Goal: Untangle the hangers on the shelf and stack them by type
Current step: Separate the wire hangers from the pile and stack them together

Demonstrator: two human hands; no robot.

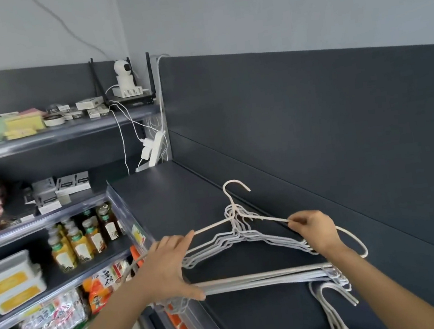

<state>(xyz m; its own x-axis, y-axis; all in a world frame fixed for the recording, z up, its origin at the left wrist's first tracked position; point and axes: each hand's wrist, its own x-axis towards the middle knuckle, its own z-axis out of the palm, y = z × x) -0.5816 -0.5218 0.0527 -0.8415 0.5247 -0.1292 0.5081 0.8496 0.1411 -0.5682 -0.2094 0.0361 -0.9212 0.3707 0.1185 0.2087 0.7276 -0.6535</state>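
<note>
A stack of several white wire hangers (252,281) lies on the dark shelf top (176,196), their hooks pointing toward the back panel. One more white hanger (212,226) is lifted above the stack, hook up. My left hand (168,268) holds its left shoulder between the fingers, with the thumb lying on the stack's bottom bars. My right hand (317,230) pinches its right shoulder wire. Another group of white hangers (335,313) lies at the shelf's near right, partly hidden by my right forearm.
A dark back panel (315,125) runs behind the shelf top. To the left, shelves hold juice bottles (83,241), snack packs and boxes. A power strip (155,150) with cables hangs in the corner below a router and a small white camera (124,76).
</note>
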